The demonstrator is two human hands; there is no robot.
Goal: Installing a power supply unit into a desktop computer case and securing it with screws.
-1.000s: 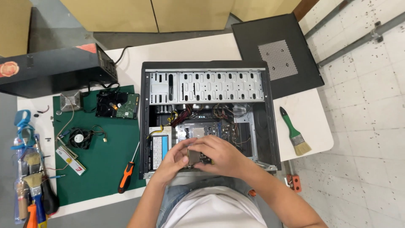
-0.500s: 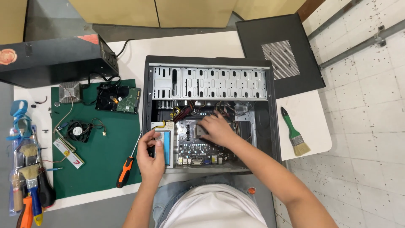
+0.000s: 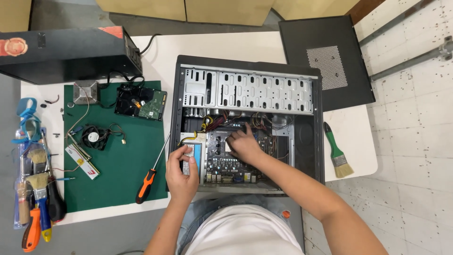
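Note:
An open black computer case (image 3: 175, 108) lies on its side on the white table, its motherboard (image 3: 225, 166) exposed. My right hand (image 3: 244, 143) reaches into the case, and its fingers rest on the middle of the motherboard beside a bundle of coloured cables (image 3: 214, 123). At the case's left front edge, my left hand (image 3: 181, 172) has its fingers curled around a small pale part; what that part is stays unclear. A silver drive cage (image 3: 247, 91) fills the far half of the case.
An orange-handled screwdriver (image 3: 150, 177) lies on a green mat (image 3: 118, 165) with a hard drive (image 3: 141, 102), small fan (image 3: 92, 137), heatsink (image 3: 85, 91) and memory stick (image 3: 82, 161). Brushes and tools (image 3: 34, 198) lie far left. A green-handled brush (image 3: 336, 151), side panel (image 3: 325, 61) and black box (image 3: 66, 54) surround it.
Both hands were together at the front of the case a second ago. They have separated: the right hand moved deeper onto the motherboard, the left stays at the case's left front edge.

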